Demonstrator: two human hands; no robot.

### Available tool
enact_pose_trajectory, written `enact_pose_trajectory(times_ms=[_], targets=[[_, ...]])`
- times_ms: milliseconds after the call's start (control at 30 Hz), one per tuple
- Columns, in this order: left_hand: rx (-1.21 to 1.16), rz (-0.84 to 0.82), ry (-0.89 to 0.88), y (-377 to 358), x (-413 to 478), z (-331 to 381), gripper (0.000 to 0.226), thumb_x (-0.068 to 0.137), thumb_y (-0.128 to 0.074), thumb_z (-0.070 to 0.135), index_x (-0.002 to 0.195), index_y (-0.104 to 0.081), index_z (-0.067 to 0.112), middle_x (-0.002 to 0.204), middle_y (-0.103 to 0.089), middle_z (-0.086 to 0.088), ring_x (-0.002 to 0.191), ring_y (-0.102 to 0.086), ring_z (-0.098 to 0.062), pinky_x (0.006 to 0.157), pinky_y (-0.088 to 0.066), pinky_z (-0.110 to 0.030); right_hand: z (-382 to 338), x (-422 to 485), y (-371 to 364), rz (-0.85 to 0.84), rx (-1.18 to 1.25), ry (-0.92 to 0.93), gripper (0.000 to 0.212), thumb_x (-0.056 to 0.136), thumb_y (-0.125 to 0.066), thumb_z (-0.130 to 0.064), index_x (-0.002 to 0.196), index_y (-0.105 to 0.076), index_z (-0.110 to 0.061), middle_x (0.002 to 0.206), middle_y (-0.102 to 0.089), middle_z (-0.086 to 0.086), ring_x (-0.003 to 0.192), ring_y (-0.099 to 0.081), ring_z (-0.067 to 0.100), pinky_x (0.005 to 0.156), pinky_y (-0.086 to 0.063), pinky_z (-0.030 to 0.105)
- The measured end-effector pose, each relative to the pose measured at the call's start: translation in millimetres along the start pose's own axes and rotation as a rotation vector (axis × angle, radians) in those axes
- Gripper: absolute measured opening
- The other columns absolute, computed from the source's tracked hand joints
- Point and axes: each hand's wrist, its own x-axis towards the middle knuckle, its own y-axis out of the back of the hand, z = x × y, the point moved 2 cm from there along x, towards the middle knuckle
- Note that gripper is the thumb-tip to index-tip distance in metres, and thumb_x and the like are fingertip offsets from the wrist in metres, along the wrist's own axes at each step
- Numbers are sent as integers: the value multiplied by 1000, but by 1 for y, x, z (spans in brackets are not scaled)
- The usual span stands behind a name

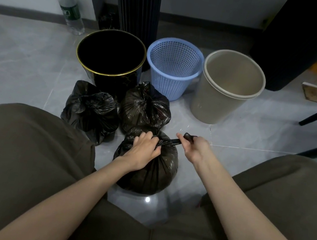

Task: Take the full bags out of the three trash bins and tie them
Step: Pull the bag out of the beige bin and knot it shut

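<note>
Gripping the gathered neck of the third bag (150,173), the left hand (143,151) anchors it at frame centre. The right hand (193,147) grips the twisted tail (175,140), which runs rightward from the neck.

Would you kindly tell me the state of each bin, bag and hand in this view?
Black round bin with gold rim: upright, unlined.
Blue mesh plastic basket: upright, empty.
Beige plastic bin: upright, empty.
Far-left black plastic bag: gathered shut.
Middle black plastic bag: gathered shut.
Nearest black plastic bag: neck bunched, end stretched taut.
Left hand: grips that neck.
Right hand: holds the stretched end.
</note>
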Motion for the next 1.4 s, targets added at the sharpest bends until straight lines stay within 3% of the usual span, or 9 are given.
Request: enact_pose_trajectory(times_ms=[100,200,333,467,800,967,1133,1267,1400], targets=[[6,2,21,1,2,-4,28,98,-37,33,97,-51,9,103,-42,-7,105,-39,-26,89,-29,-35,12,7,1,-114,-709,427,16,96,-27,0,85,-33,-10,83,-48,12,97,-59,35,86,-53,42],[-3,4,34,2,3,-6,30,97,-40,34,104,-53,8,107,-43,-9,107,-39,-26,90,-29,-34,23,2,4,-267,-1511,767,11,94,-30,-5,86,-31,-13,94,-47,14,84,-53,32,70,-42,42],[-33,9,54,5,5,-10,33,97,-41,33,117,-54,11,112,-43,-8,111,-38,-25,93,-28,-34,33,2,9,-384,-1921,930,7,93,-34,-4,95,-36,-11,96,-45,9,82,-51,37,73,-29,34],[-58,-13,39,10,6,-13,30,97,-43,35,114,-55,13,109,-42,-7,111,-38,-24,93,-28,-34,28,2,7,-479,-1910,887,10,96,-29,-8,88,-28,-14,67,-41,-6,69,-42,29,76,-24,34],[-40,-14,-38,10,3,-13,27,95,-49,35,114,-53,17,107,-40,-5,108,-37,-23,89,-25,-30,24,1,5,-491,-1866,865,17,96,-44,-28,100,-60,-22,79,-65,-4,87,-60,21,93,-30,37],[-37,27,-26,8,2,-13,33,95,-46,38,122,-53,19,107,-43,-6,108,-38,-23,88,-26,-30,24,-2,1,-429,-1195,312,31,93,-52,-27,64,-60,-20,50,-42,-12,58,-36,8,62,-30,23],[-47,50,34,5,4,-8,36,95,-46,38,123,-54,17,110,-45,-7,112,-39,-25,95,-28,-34,33,6,5,-385,-621,-258,26,97,-44,-36,89,-67,-27,40,-32,-9,39,-28,5,50,-18,21],[-26,60,71,2,5,-7,38,94,-46,36,124,-54,15,114,-46,-9,115,-39,-26,97,-29,-35,44,8,4,-359,-530,-213,20,97,-48,-33,97,-66,-26,48,-52,-15,40,-40,0,51,-26,14],[-46,51,98,2,5,-8,39,94,-47,36,125,-53,15,118,-45,-10,118,-37,-27,98,-28,-35,44,8,3,-308,-799,163,19,92,-60,-25,93,-73,-12,67,-63,-4,56,-46,4,52,-36,14]])
